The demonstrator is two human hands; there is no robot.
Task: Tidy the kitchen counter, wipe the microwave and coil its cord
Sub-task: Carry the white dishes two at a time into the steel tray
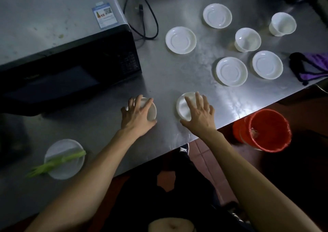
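Desk (177, 75) edge runs diagonal just beside R hand (200, 113); bare steel between both hands; L hand (137, 115) grip curled over a white bowl (150, 110), R fingers spread, resting on a saucer (182, 106); microwave (71, 72) far left, cord (142, 17) loose behind it.

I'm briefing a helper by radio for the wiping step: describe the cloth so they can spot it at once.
Start at the black microwave on the stainless steel counter and look across to the counter's far right edge. Past the scattered white saucers lies the crumpled purple-and-black cloth, beside the rightmost white saucer. It is the only soft, coloured item among white dishes.
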